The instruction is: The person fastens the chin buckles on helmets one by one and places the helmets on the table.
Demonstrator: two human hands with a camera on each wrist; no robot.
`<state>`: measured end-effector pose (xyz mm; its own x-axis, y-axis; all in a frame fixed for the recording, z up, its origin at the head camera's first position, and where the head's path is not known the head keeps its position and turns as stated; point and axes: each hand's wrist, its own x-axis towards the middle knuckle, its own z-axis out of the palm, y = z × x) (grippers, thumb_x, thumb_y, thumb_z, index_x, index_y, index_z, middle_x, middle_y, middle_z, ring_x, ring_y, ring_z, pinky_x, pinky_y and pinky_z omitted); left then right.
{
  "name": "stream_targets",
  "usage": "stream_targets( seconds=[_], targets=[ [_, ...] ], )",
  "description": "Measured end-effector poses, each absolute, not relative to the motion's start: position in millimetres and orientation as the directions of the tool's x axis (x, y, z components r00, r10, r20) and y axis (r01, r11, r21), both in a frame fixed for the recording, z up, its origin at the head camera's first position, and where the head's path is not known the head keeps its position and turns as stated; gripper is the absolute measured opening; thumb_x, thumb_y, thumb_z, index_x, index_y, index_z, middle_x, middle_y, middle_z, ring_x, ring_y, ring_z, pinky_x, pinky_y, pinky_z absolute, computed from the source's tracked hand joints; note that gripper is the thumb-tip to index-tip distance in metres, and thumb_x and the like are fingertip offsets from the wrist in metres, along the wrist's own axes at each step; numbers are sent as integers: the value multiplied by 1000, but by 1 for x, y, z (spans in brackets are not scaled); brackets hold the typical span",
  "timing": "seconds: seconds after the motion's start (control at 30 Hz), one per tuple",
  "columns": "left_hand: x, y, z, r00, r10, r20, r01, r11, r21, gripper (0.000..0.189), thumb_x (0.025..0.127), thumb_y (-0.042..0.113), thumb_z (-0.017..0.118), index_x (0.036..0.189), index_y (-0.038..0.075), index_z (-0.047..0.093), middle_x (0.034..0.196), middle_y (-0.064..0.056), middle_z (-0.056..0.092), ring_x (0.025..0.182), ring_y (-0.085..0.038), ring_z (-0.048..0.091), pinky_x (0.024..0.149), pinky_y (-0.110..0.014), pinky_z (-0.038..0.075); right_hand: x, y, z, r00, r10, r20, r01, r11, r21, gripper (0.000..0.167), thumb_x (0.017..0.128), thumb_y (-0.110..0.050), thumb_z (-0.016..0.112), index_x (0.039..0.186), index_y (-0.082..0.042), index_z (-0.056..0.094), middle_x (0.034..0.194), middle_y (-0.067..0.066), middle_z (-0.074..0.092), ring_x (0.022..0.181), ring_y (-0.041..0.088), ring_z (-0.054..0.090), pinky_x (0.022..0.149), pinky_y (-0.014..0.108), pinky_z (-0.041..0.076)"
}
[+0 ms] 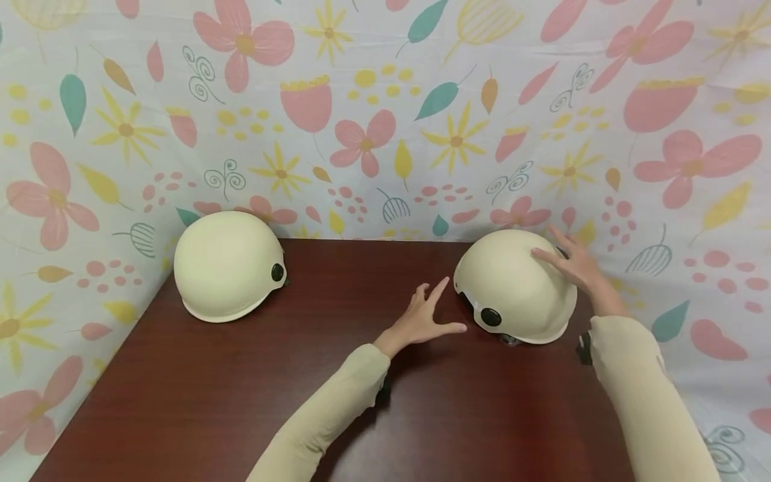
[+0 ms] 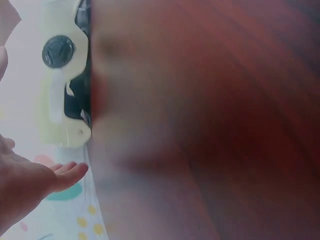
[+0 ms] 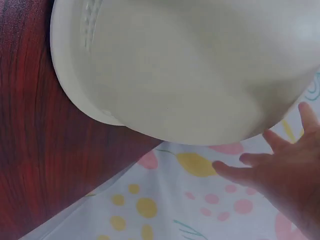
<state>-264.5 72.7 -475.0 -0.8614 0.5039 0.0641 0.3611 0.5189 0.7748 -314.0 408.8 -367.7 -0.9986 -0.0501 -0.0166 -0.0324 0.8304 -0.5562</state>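
Observation:
A cream helmet (image 1: 515,286) with a round black side fitting (image 1: 490,316) sits on the right part of the table. Just left of this helmet, my left hand (image 1: 421,320) hovers with fingers and thumb spread, apart from the shell; the same hand (image 2: 30,182) shows at the lower left of the left wrist view. At the helmet's right side is my right hand (image 1: 572,261), its fingers extended and spread beside the shell (image 3: 190,75). Whether those fingertips touch it I cannot tell. Neither hand grips anything.
A second cream helmet (image 1: 225,268) rests at the table's back left corner. The dark red-brown wooden table (image 1: 337,288) meets a white cloth (image 1: 385,201) printed with flowers and leaves, which hangs behind and along both sides.

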Motion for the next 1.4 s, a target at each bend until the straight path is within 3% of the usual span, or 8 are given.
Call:
stream_targets(
  seconds=[0.17,0.4,0.67,0.8,1.0,1.13,1.23,1.4],
  targets=[
    [-271,95,-470,-825,566,-3,315,463,829,98,87,51,67,156,40,-1,155,-17,23,142,-33,28,108,-58,36,-319,411,-371,-991,-94,-99,-20,819,-573,86,96,-61,44,158,-19,1,163,23,0,148,51,1,115,69,7],
    [-271,114,-480,-778,623,-81,310,493,813,100,87,44,70,157,37,-2,165,-1,16,151,-38,16,117,-56,27,-316,414,-375,-982,-94,-162,18,814,-580,84,96,-62,39,158,-25,-4,163,19,-5,147,51,-1,113,71,10],
    [-268,120,-484,-774,628,-81,369,551,749,107,85,45,73,156,35,-7,162,-5,26,144,-35,29,116,-52,29,-314,408,-373,-984,-95,-149,9,814,-581,85,96,-63,41,158,-24,-1,163,21,-3,148,51,0,114,70,9],
    [-270,119,-484,-758,648,-81,362,520,774,109,86,42,73,156,34,-9,161,-5,30,147,-36,23,118,-54,24,-314,407,-371,-985,-81,-151,21,816,-577,87,95,-63,41,158,-22,-1,163,22,-3,147,53,3,113,71,11],
    [-274,116,-486,-751,657,-60,326,447,833,111,85,37,75,156,31,-10,160,-6,30,151,-23,22,120,-46,26,-314,403,-369,-986,-87,-141,16,797,-603,90,94,-62,46,159,-14,5,161,28,7,144,54,14,111,70,22],
    [-276,112,-486,-727,684,-62,285,383,879,113,85,33,75,155,33,-13,163,-4,22,151,-17,23,121,-44,26,-311,400,-366,-984,-94,-151,23,776,-630,91,94,-60,49,158,-11,7,159,31,13,139,53,25,105,68,34],
    [-278,105,-484,-712,699,-70,222,318,922,110,87,29,74,155,35,-14,165,-3,16,151,-20,24,120,-46,26,-307,396,-362,-980,-102,-173,35,761,-648,93,93,-59,51,158,-11,6,157,33,13,134,53,31,95,65,43],
    [-280,92,-483,-750,655,-95,67,219,973,101,90,23,71,157,33,-4,163,-11,19,144,-33,35,115,-49,35,-298,384,-356,-951,-110,-287,115,738,-664,98,91,-61,54,159,-20,-4,158,32,4,135,56,29,86,61,51]
  ],
)
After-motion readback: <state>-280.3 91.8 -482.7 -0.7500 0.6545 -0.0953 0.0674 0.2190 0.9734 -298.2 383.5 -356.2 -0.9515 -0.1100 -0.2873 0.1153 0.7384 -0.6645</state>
